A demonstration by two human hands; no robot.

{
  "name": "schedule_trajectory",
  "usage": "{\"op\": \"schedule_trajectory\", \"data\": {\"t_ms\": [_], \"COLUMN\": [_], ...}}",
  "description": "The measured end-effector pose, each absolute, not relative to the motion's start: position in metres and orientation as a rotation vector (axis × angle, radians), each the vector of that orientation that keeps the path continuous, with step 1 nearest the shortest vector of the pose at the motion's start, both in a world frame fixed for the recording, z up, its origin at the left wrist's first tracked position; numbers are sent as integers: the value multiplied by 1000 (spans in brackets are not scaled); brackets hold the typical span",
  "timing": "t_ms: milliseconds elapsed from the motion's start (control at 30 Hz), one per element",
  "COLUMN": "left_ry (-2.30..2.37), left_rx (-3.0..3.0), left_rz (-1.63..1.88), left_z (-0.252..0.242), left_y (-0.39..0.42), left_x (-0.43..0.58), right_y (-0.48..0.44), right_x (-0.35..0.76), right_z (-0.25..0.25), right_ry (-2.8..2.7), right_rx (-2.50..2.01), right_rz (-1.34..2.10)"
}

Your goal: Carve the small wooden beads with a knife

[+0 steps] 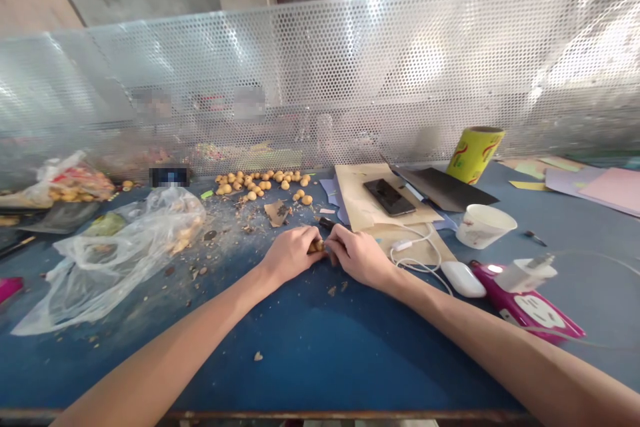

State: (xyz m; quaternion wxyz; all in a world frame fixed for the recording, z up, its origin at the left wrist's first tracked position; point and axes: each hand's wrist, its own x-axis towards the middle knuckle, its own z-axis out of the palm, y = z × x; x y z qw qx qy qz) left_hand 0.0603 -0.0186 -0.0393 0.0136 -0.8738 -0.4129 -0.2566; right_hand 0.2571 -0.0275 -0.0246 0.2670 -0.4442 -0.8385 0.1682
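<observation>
So both hands are curled in tight, the left hand [291, 255] and right hand [359, 257] pinching a small tan nut [316, 246] between them, probably to keep it steady, just in front of the loose pile of nuts [263, 181] on the tabletop [300, 353]

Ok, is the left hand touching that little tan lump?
Touching. The head view shows the fingers of the left hand curled right against the small tan lump, with no gap between them.
</observation>
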Motion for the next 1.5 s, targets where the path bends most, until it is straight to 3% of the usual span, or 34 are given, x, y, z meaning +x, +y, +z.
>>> {"op": "schedule_trajectory", "data": {"t_ms": [900, 1233, 1500], "left_ry": [-1264, -1231, -1302], "left_rx": [-2638, -2630, -2583], "left_rz": [-755, -775, -754], "left_z": [-40, -38, -39], "left_y": [-19, -19, -22], "left_x": [60, 59, 62], "right_y": [-30, -26, -26], "right_x": [257, 275, 269], "right_z": [-23, -16, -18], "right_ry": [-2237, -2440, -2363], "right_rx": [-1258, -1091, -1163], "right_rz": [515, 204, 325]}}
